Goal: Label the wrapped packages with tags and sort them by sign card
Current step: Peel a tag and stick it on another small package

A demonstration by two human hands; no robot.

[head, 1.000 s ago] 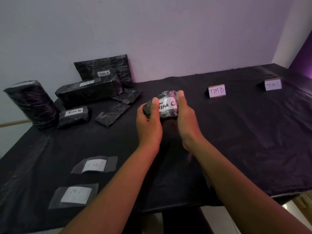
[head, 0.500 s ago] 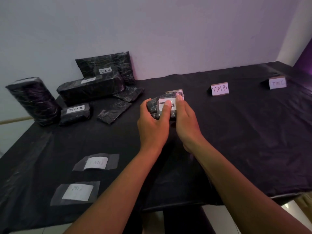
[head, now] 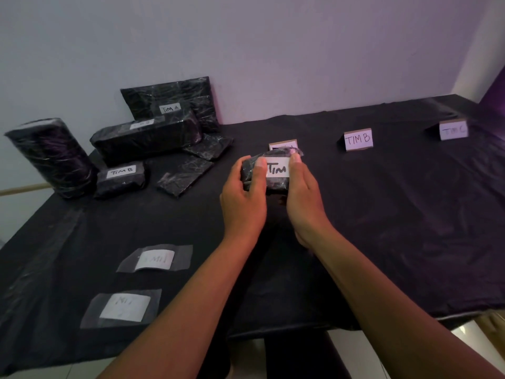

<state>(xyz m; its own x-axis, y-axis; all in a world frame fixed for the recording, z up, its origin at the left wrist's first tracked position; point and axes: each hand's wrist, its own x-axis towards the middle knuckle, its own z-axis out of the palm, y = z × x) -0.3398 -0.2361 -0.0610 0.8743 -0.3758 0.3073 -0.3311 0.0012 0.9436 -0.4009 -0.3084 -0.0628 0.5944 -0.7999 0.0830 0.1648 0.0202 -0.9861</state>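
Both hands, left [head: 243,203] and right [head: 303,198], gripping small package [head: 270,173]; thumbs now pressing down tag [head: 277,170], turned upward since earlier; sorting pending, sign cards [head: 358,139] just beyond.

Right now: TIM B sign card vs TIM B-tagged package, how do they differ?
The TIM B sign card stands upright at mid-table, right of the hands; the TIM B package lies flat in the pile at far left. The card is pale with a brown edge; the package is black, glossy wrap with a small white tag. Neither is being touched. Both read TIM B.
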